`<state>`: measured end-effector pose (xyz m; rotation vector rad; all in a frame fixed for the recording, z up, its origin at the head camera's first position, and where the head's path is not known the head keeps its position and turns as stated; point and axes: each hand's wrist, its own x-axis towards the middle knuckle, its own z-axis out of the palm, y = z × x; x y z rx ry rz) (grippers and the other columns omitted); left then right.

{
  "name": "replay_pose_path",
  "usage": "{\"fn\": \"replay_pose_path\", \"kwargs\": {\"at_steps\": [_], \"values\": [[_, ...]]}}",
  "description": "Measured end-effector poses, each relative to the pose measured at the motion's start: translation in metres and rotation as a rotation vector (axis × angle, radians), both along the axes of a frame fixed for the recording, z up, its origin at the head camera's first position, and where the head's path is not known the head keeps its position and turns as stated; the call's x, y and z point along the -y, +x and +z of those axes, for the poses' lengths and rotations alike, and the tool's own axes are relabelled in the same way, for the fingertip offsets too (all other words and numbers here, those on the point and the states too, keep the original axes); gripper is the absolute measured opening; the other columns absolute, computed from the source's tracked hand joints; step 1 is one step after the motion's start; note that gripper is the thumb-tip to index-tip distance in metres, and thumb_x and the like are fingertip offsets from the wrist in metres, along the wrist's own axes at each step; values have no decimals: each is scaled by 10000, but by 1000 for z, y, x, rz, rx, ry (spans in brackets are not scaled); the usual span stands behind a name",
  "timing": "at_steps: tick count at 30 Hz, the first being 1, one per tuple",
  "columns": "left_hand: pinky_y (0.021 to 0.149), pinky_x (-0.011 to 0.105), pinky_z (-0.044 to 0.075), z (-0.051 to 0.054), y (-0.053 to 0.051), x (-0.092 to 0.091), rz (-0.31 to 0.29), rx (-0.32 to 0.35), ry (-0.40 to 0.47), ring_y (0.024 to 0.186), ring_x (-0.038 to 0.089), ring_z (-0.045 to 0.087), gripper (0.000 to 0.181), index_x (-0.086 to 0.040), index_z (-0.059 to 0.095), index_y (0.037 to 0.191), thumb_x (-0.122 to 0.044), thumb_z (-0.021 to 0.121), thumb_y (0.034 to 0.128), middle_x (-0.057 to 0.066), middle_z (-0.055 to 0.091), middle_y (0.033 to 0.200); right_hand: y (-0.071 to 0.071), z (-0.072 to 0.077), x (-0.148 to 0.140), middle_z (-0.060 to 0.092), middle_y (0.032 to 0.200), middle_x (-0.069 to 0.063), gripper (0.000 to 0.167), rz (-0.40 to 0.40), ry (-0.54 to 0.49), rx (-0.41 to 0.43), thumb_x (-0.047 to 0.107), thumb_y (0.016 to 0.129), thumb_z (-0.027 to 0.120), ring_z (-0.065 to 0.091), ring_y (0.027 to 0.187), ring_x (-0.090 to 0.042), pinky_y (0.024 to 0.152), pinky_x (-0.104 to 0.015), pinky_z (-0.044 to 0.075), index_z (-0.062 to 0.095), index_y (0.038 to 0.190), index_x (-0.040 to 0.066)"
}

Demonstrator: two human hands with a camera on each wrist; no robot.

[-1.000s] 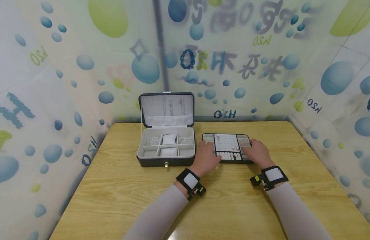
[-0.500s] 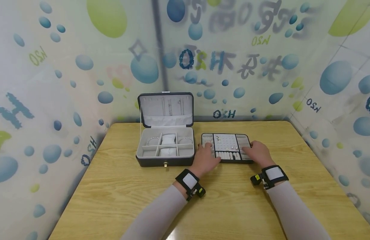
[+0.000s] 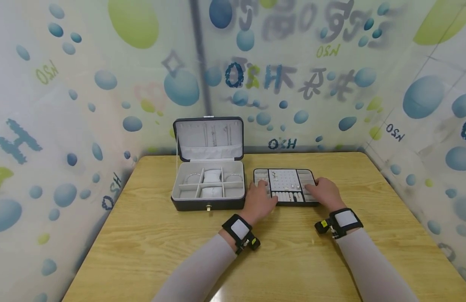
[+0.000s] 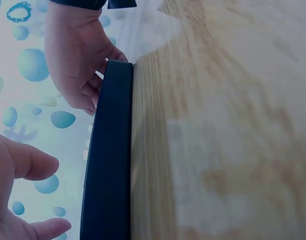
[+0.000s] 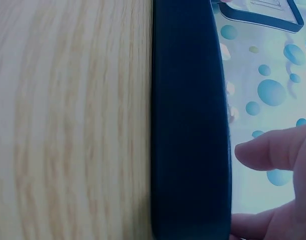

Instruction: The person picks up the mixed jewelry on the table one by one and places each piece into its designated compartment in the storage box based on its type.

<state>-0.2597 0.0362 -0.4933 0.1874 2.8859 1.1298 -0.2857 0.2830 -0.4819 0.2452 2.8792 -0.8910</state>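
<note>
A shallow black-rimmed jewellery tray [image 3: 285, 180] lies on the table, with rings along its front row and earrings on the white pad. Across its left end my left hand [image 3: 257, 203] rests with fingers spread; in the left wrist view its thumb [image 4: 40, 164] stands apart from the tray's dark side [image 4: 107, 150]. The right hand [image 3: 326, 193] grips the tray's right end, thumb over the inner side and fingers round the edge, partly hidden. In the right wrist view one fingertip [image 5: 250, 225] meets the tray's end. Left of the tray stands an open jewellery box [image 3: 209, 204].
Two bracelets and white cushions sit in the box's compartments, and necklaces hang inside its raised lid [image 3: 210, 136]. The box stands close to the left hand. A patterned wall [image 3: 142, 92] rises behind the wooden table [image 3: 161, 247].
Both hands, the tray and the box keep their places on the table. Only a very slight shift of the head view shows.
</note>
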Motion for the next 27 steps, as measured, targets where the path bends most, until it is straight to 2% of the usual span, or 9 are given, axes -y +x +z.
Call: {"fn": "replay_pose_path", "kwargs": {"at_steps": [5, 11, 17, 24, 27], "values": [[1065, 478, 519, 0, 0, -1, 19, -17, 42, 1291, 359, 590, 612, -75, 532, 1504, -360, 700, 990, 227, 556, 1446, 1, 0, 1, 632, 1124, -242, 599, -25, -5, -10, 372, 1000, 563, 579, 951, -328, 732, -352, 465, 591, 1317, -136], [1106, 469, 499, 4, 3, -2, 67, -73, 115, 1334, 332, 580, 570, -69, 573, 1479, -341, 687, 991, 198, 574, 1449, 0, 5, -3, 640, 1150, -264, 626, -27, -7, -32, 381, 1001, 574, 588, 951, -332, 723, -344, 473, 586, 1335, -148], [1140, 503, 465, 16, 9, -4, 86, -133, 228, 1366, 348, 549, 561, -26, 559, 1474, -305, 671, 1000, 200, 574, 1452, 1, 15, -13, 636, 1187, -287, 643, -35, -7, -64, 395, 1003, 565, 578, 968, -353, 720, -346, 459, 587, 1346, -149], [1187, 512, 428, 32, 15, -3, 121, -155, 359, 1412, 340, 529, 566, -15, 544, 1484, -245, 677, 985, 179, 576, 1481, 2, 24, -15, 631, 1268, -304, 681, -48, -24, -62, 425, 1018, 560, 589, 1027, -372, 773, -395, 513, 560, 1399, -139], [1159, 518, 459, 36, 16, 0, 134, -171, 422, 1390, 340, 557, 520, -16, 576, 1457, -206, 668, 981, 172, 594, 1470, 2, 26, -15, 626, 1313, -327, 695, -42, -37, -73, 435, 1024, 563, 590, 1050, -384, 819, -440, 535, 550, 1409, -143]]}}
